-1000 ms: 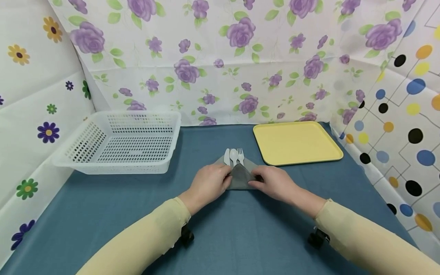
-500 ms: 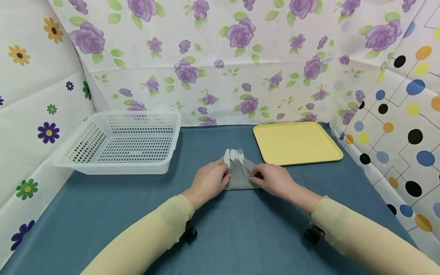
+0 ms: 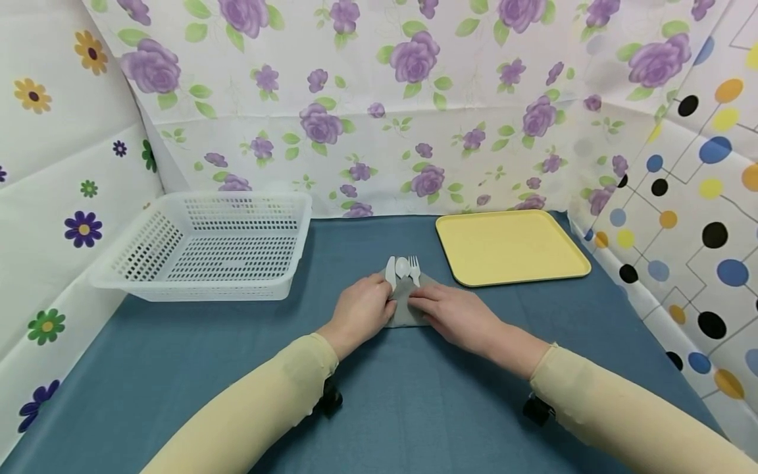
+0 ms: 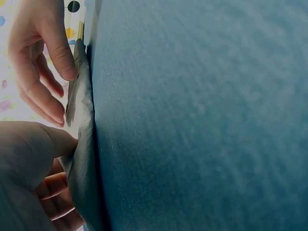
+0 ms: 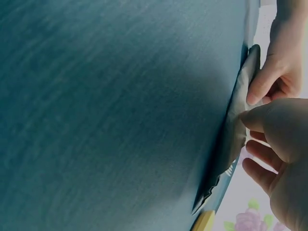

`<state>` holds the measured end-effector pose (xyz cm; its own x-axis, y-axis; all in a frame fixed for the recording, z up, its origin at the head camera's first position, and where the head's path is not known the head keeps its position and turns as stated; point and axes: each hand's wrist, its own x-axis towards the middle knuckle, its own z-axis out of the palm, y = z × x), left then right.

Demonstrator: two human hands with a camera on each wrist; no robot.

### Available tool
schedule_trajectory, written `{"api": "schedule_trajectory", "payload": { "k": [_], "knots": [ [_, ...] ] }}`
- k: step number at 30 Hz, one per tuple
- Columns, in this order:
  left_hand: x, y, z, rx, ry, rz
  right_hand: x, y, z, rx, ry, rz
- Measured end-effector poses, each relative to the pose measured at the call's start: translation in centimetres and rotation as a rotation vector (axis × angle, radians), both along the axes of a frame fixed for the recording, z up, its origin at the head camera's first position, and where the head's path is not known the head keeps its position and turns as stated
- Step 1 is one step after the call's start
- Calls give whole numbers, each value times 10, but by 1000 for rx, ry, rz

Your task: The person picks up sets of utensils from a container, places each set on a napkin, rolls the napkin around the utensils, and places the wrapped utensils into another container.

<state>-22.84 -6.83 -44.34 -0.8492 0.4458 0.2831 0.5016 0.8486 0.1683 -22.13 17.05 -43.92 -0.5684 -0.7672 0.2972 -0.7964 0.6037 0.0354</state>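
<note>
A grey cloth napkin [image 3: 406,317] lies folded on the table, wrapped over the lower part of a white knife [image 3: 390,272], a spoon [image 3: 403,267] and a fork [image 3: 414,267]. Their upper ends stick out at the far side; their handles are hidden. My left hand [image 3: 362,307] holds the napkin's left side, its thumb at the cloth in the left wrist view. With fingers extended, my right hand [image 3: 454,313] rests on the napkin's right part. In the right wrist view, its thumb [image 5: 252,118] touches the cloth and the other fingers are spread loosely.
A white perforated plastic basket [image 3: 204,289] stands at the back left. At the back right lies a yellow tray [image 3: 512,249]. Blue cloth [image 3: 391,408] covers the table, and patterned sheets [image 3: 379,79] hang behind and at both sides.
My right hand has brought the napkin's right side inward and moved left over it, its fingers now extended on the cloth. My left hand has stayed at the left side, shifting slightly.
</note>
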Motion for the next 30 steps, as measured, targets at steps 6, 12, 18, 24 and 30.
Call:
{"api": "schedule_trajectory", "payload": {
  "k": [6, 12, 18, 24, 30],
  "knots": [
    [-2, 1, -1, -12, -9, 11, 1, 1, -5, 19, -21, -1],
    [-3, 1, 0, -20, -9, 27, 0, 3, -7, 26, -43, -4],
    [-4, 0, -1, 2, -8, 37, -1, 4, -8, 29, -59, -4],
    [-4, 0, -2, 48, 17, 18, -1, 4, -8, 27, -48, 11],
    [2, 1, 3, -33, 78, -60, -2, 5, -7, 16, -61, 29]
  ]
}}
